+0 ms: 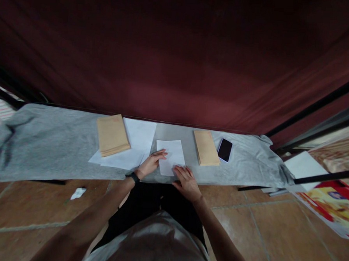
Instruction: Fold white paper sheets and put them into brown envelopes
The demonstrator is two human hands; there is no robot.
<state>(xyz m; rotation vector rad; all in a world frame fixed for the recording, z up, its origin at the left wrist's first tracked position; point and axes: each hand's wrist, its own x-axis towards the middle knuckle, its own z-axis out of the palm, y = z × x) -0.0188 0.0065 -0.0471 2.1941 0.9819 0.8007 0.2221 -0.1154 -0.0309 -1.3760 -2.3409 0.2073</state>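
A white sheet of paper (170, 151), apparently folded to a smaller size, lies flat in front of me on the grey cloth. My left hand (151, 163), with a dark band at the wrist, rests its outstretched fingers on the sheet's left edge. On the lower right corner lies my right hand (187, 182), its fingers extended and flat. Neither hand grips anything. To the left, a stack of brown envelopes (112, 135) sits on top of loose white sheets (140, 134). Another pile of brown envelopes (206, 147) is right of the paper.
A dark-screened phone (225, 150) lies beside the right envelope pile. The grey cloth (59, 140) covers a long narrow table against a dark red curtain (166, 67). A crumpled white scrap (78, 193) is on the tiled floor. A colourful box (333, 203) stands at right.
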